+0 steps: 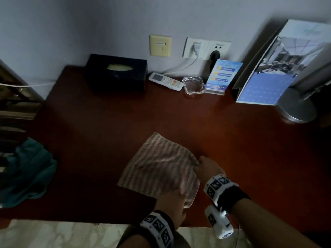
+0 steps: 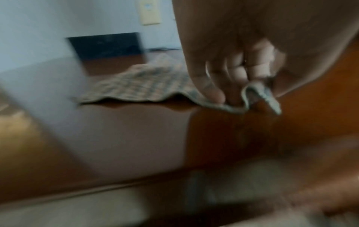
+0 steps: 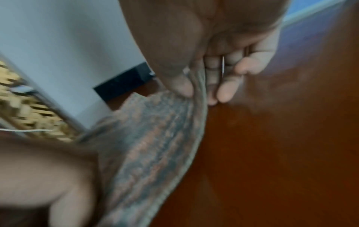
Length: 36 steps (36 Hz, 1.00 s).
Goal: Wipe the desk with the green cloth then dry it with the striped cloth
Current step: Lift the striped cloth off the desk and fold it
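Note:
The striped cloth (image 1: 159,167) lies spread on the dark red desk (image 1: 232,140), near its front edge. My left hand (image 1: 172,203) pinches the cloth's near corner; in the left wrist view the fingers (image 2: 217,92) curl round a lifted fold of the striped cloth (image 2: 139,83). My right hand (image 1: 206,165) pinches the right edge; in the right wrist view thumb and fingers (image 3: 182,86) nip the striped cloth (image 3: 151,145). The green cloth (image 1: 26,169) lies bunched off the desk's left side.
Along the wall stand a black tissue box (image 1: 116,72), a white remote (image 1: 165,81), a glass ashtray (image 1: 193,85), a blue sign stand (image 1: 222,76), a calendar (image 1: 279,65) and a metal lamp base (image 1: 295,108). Cables run from the wall sockets (image 1: 206,48).

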Tool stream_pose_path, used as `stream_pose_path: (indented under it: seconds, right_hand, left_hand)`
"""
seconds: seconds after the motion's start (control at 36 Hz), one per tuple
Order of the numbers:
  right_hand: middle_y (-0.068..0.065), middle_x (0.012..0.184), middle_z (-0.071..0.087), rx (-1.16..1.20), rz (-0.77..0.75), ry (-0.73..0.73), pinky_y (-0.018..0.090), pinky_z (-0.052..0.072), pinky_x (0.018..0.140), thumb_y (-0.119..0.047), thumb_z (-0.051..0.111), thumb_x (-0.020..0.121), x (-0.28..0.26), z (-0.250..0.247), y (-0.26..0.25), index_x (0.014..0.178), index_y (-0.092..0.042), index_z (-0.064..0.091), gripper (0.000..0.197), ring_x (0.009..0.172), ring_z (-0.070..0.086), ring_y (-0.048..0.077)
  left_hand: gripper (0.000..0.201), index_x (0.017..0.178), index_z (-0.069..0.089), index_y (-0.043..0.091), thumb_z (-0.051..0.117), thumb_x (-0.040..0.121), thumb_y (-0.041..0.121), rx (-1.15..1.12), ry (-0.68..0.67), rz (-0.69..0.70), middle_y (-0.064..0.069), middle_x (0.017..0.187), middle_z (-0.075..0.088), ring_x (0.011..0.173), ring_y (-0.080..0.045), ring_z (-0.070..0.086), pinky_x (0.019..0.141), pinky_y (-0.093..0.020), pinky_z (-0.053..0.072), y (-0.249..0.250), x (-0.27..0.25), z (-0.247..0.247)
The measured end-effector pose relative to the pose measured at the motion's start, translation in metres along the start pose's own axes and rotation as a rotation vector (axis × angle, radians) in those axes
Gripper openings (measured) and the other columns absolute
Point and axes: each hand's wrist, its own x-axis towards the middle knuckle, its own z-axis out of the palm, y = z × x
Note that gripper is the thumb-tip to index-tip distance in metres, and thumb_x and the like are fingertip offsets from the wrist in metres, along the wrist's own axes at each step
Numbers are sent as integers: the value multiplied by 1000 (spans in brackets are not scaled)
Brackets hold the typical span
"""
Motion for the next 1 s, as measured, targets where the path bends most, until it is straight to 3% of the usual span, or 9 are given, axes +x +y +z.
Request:
stream_pose_path:
  seconds: [0.08, 0.17, 0.36, 0.47, 0.61, 0.75, 0.83, 0.92, 1.0]
  right_hand:
    - [3, 87, 57, 225, 8, 34, 32, 46, 66, -34, 45, 92, -7, -11, -10, 93, -16, 46, 19, 76, 57, 21]
    - [7, 80, 54, 414, -32, 95, 30, 41, 62, -22, 53, 91, -9, -27, -29, 93, -11, 42, 17, 73, 55, 24]
    - [12, 87, 63, 530, -205, 226, 42, 57, 69, -11, 63, 84, -7, -70, -115, 107, -12, 44, 30, 77, 66, 32]
    - [13, 93, 64, 639, -250, 281, 40, 57, 69, -7, 64, 80, -5, -83, -175, 115, -17, 44, 41, 80, 66, 31]
    - [10, 89, 65, 664, -352, 281, 42, 56, 73, -1, 59, 80, -3, -86, -258, 111, -19, 46, 39, 81, 65, 28]
    - [3, 85, 64, 721, -509, 274, 40, 56, 71, -3, 52, 88, 1, -85, -341, 110, -18, 49, 27, 78, 66, 25]
    - [8, 87, 66, 737, -584, 275, 41, 56, 68, -6, 48, 91, 5, -86, -385, 114, -25, 48, 30, 73, 64, 23]
    - [6, 86, 65, 802, -653, 279, 28, 50, 55, -2, 44, 91, 12, -89, -426, 117, -26, 47, 36, 64, 59, 14]
    - [11, 91, 66, 834, -705, 258, 32, 51, 59, -2, 43, 87, 22, -92, -458, 116, -29, 49, 39, 70, 62, 20]
  left_hand:
    - [33, 117, 55, 13, 53, 89, 29, -220, 56, -63, -6, 120, 56, 114, -23, 52, 91, -30, 40, -11, -11, -11]
    - [19, 105, 54, 13, 52, 89, 22, -456, 174, -81, -5, 97, 55, 96, -20, 54, 74, -24, 36, -33, -27, -37]
    - [14, 109, 49, 16, 41, 97, 16, -723, 437, -118, 5, 88, 53, 78, -11, 52, 64, -21, 36, -89, -68, -116]
    - [12, 96, 51, 10, 41, 96, 14, -828, 583, -103, 3, 74, 49, 61, -6, 42, 54, -19, 34, -125, -89, -155]
    - [9, 85, 49, 20, 54, 91, 23, -713, 728, -127, 6, 73, 52, 65, -9, 48, 56, -21, 34, -186, -119, -189]
    - [4, 88, 50, 26, 53, 92, 27, -544, 887, -149, 6, 81, 57, 80, -15, 57, 72, -32, 46, -246, -154, -216]
    - [3, 90, 52, 24, 54, 91, 25, -471, 1030, -138, 8, 78, 56, 75, -12, 55, 68, -31, 44, -272, -172, -233]
    - [6, 87, 51, 25, 55, 91, 28, -437, 1132, -101, 11, 71, 54, 66, -4, 52, 58, -24, 40, -294, -185, -245]
    - [9, 86, 52, 22, 56, 90, 30, -406, 1143, -97, 6, 73, 57, 70, -14, 57, 61, -36, 47, -311, -191, -250]
